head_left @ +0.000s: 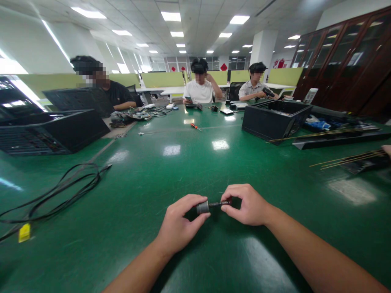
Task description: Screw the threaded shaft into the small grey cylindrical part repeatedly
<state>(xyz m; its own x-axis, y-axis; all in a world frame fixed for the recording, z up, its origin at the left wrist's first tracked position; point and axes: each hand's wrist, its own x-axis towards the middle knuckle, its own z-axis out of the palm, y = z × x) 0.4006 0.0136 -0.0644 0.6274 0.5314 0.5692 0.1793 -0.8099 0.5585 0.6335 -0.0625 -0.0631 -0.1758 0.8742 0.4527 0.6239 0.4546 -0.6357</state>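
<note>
The small grey metallic-looking cylinder (pixel 203 208) is at six o'clock over the glossy green tabletop (pixel 171 173), its thin dark rod (pixel 215 204) pointing to three o'clock. Your left hand (pixel 180 221) pinches the cylinder between thumb and fingers; your right hand (pixel 248 206) pinches the rod's dark red end (pixel 227 202). It is probably stiff, fairly light, perhaps slippery; the cylinder's curved side should give the surest hold.

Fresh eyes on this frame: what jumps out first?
The wide green table, filling most of the lower view. Front and centre, the left hand grips a grey cylinder, the right hand the dark rod extending from it. Black computer cases stand at left and right, a red screwdriver lying between them.
</note>
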